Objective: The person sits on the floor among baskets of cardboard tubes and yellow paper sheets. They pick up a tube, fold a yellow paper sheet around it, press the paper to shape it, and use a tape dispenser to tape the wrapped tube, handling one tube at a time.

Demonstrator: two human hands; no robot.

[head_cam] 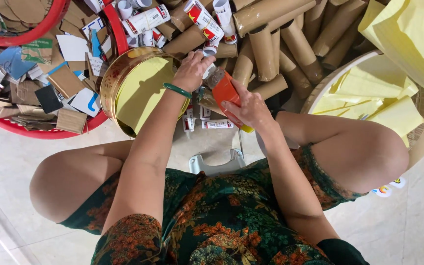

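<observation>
A small cardboard tube [208, 53] is gripped just above frame centre by the left hand [191, 71], fingers curled around it. An orange tape dispenser [225, 89], clasped by the right hand [249, 109], is pressed beside it, lower right. A gold tin [119, 73] sits left.

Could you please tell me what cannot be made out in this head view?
- What the left hand grips: covered by its own fingers.
- The front of the orange tape dispenser: hidden under the right hand.
- The gold tin: its near side is crossed by the left forearm.
- The red basket: cut off by the left edge.
</observation>
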